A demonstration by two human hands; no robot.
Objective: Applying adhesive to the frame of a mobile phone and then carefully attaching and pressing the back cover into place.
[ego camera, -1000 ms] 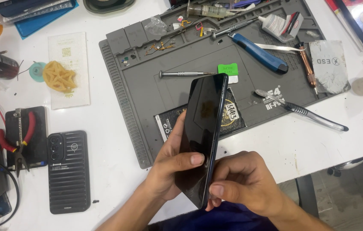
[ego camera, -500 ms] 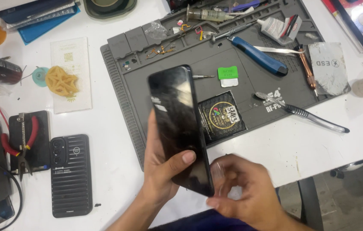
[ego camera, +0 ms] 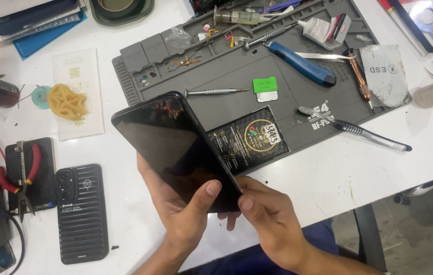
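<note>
While the left hand (ego camera: 186,214) cradles the glossy black slab phone (ego camera: 175,150) at frame centre, the right hand (ego camera: 272,224) pinches its lower corner; inspection seems underway, needing steady grip.

You see a white table (ego camera: 328,178); on it lie a grey mat (ego camera: 237,76) at upper centre, a black case (ego camera: 81,213) and pliers (ego camera: 20,175) at lower left.

Both forearms bare, no sleeves, no rings on the left hand (ego camera: 183,214) or right hand (ego camera: 272,224); blue trousers (ego camera: 257,262) below.
</note>
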